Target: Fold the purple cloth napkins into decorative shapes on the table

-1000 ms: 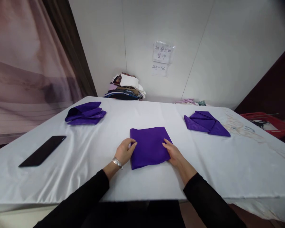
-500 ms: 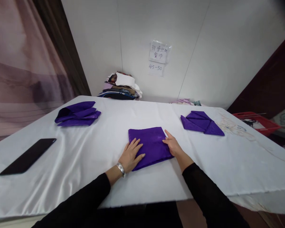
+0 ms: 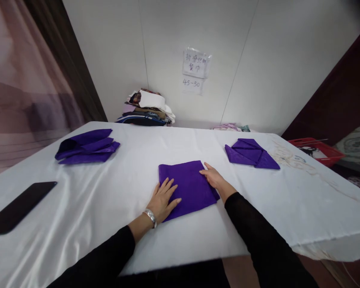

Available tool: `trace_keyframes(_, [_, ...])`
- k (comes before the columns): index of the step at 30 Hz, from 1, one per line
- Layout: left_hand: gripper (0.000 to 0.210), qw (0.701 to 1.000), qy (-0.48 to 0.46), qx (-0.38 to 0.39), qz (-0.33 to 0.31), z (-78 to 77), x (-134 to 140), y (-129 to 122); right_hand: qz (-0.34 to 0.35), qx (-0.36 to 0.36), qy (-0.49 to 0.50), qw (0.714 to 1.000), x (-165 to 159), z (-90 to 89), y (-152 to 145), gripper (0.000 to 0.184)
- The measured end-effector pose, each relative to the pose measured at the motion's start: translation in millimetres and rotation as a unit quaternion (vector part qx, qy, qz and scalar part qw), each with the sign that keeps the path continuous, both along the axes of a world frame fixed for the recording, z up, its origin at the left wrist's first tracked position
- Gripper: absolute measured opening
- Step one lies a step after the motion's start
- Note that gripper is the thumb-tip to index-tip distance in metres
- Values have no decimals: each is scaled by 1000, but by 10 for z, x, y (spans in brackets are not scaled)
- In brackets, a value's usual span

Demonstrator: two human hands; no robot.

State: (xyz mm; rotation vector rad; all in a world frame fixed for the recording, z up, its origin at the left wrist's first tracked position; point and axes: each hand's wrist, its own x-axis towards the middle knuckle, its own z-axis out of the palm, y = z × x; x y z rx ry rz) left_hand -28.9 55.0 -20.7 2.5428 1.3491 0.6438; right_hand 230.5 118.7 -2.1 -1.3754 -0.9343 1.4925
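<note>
A purple cloth napkin, folded to a rough square, lies on the white tablecloth in front of me. My left hand, with a silver bracelet at the wrist, rests flat on its left part, fingers spread. At the upper right edge my right hand pinches the top layer between thumb and fingers. A lower layer shows past that edge at the lower right. Farther right lies another purple napkin with angled folds. To the left sits a purple napkin bundle in loose, raised folds.
A dark flat slab lies at the left. Stacked clothes stand against the back wall, with pink cloth farther right. Beyond the table's right side is a red basket. Handwritten paper signs hang on the wall.
My right hand has moved slightly up and left along the napkin's edge, shifting the top layer so that a lower layer shows. My left hand stays flat. The view has turned slightly.
</note>
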Motion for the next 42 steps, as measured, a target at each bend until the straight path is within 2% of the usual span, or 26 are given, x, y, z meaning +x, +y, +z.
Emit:
trace_keyframes(4, [49, 1000, -4, 4, -3, 34, 19, 34, -68, 48, -86, 993, 8, -70, 144, 84])
trace_keyframes(7, [50, 1000, -2, -7, -4, 32, 26, 62, -97, 74, -109, 987, 43, -121, 171, 83])
trace_keyframes(19, [55, 999, 26, -42, -5, -18, 11, 110, -121, 49, -137, 982, 122, -123, 205, 78])
trace_keyframes(24, [59, 997, 59, -52, 4, -27, 29, 117, -103, 74, -222, 967, 166, -151, 240, 74])
trace_keyframes(27, [61, 996, 69, -54, 2, -11, 38, 117, -82, 107, -335, 932, 184, -108, 191, 66])
trace_keyframes(31, [62, 994, 86, -62, 6, 6, 46, 121, -42, 262, -469, 842, 76, -29, -79, 52])
trace_keyframes(34, [61, 993, 99, -56, 9, 16, 56, 120, 63, 342, -516, 782, -104, 1, -385, 50])
trace_keyframes(36, [60, 993, 107, -52, 12, 29, 69, 113, 161, 340, -548, 747, -211, 4, -559, 55])
trace_keyframes(38, [59, 992, 116, -54, 15, 46, 84, 104, 229, 313, -582, 715, -271, -2, -670, 59])
trace_keyframes(40, [60, 990, 124, -58, 19, 58, 94, 96, 255, 282, -605, 699, -285, -6, -714, 62])
trace_keyframes(42, [60, 990, 127, -61, 23, 61, 96, 92, 263, 264, -614, 696, -273, 2, -718, 63])
